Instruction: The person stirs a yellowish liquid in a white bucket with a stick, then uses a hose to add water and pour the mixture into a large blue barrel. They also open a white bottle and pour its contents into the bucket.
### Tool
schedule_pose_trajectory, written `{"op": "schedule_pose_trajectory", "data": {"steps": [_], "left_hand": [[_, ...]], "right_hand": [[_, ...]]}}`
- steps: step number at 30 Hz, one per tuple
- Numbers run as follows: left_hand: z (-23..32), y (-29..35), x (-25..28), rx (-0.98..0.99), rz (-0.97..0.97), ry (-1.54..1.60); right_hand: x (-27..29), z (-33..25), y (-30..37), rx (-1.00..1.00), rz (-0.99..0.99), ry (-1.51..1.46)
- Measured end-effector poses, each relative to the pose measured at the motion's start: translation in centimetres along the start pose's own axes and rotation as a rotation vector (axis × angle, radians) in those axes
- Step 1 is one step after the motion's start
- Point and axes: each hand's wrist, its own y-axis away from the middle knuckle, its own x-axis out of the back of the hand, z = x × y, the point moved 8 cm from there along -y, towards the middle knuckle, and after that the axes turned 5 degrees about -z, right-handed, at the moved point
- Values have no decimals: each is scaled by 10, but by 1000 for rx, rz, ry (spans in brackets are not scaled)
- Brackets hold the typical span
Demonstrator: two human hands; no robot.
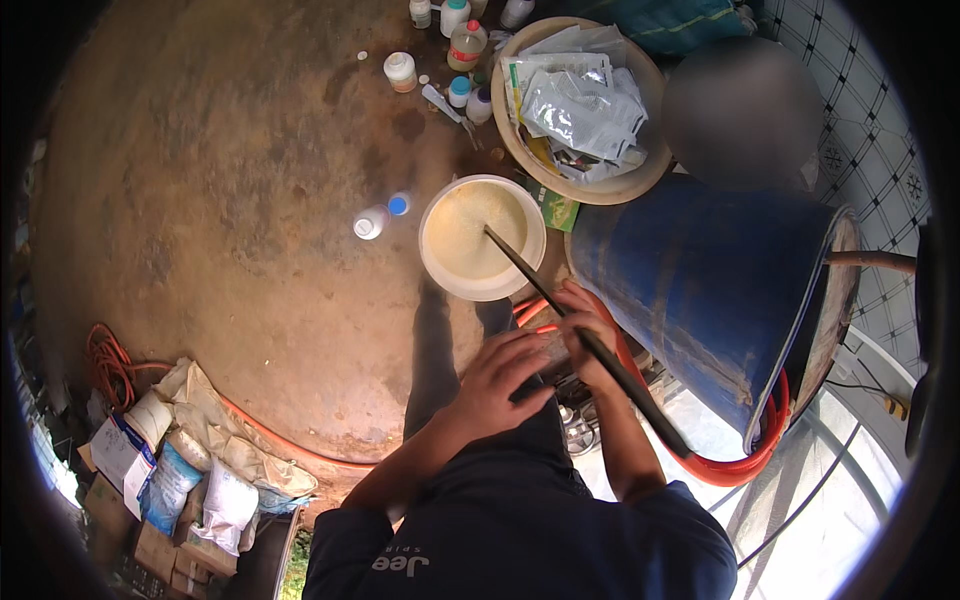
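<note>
A long dark stick (640, 392) slants from the upper left down to the right, its thin tip in a white bucket (429, 268) of pale yellowish, frothy liquid (465, 235). My right hand (588, 330) is wrapped around the stick at mid-length. Just left of it, my left hand (503, 378) has its fingers spread, apart from the stick, and holds nothing. Beneath and behind the hands runs an orange-red hose (622, 340). A white bottle (370, 222) and a blue cap (399, 204) lie left of the bucket.
Beyond the bucket, a wide tan basin (517, 160) holds empty-looking silvery packets (585, 105). Several bottles and jars (400, 72) stand at its left. A large blue drum (690, 285) lies tilted at right. Sacks (172, 485) and boxes sit lower left, beside coiled orange hose (108, 365).
</note>
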Motion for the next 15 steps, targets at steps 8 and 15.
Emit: {"op": "schedule_pose_trajectory", "data": {"steps": [8, 15], "left_hand": [[-38, 4, -89, 129, -387, 122], [-77, 8, -94, 64, -416, 236]], "right_hand": [[-52, 136, 52, -288, 114, 332], [-90, 225, 87, -1249, 411, -1268]]}}
